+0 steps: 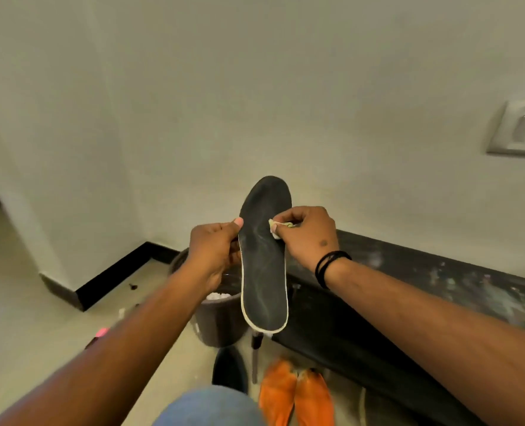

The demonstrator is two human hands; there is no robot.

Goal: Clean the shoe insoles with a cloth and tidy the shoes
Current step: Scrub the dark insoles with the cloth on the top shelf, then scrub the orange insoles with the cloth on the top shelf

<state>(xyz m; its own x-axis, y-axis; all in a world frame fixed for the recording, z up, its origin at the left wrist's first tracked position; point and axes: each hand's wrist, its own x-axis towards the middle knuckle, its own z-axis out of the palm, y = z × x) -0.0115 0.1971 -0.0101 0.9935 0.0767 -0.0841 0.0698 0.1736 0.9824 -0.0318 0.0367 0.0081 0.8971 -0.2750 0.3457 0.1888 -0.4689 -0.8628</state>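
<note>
Holding the insole (264,265) upright in front of the wall, left hand (215,253) grips its left edge, thumb on the dark face. Right hand (308,238) pinches a small cloth (275,228) against the right edge. Below sit a bin (221,321), orange shoes (296,398), and what looks like a black shoe (228,368).

— What can't you make out from here?
— My right hand (308,238) hides most of the cloth (275,228). My left hand (216,253) covers part of the bin (219,321).
— And lower down?
— The orange shoes (296,398) run off the bottom edge, and the wall socket (521,129) off the right.
</note>
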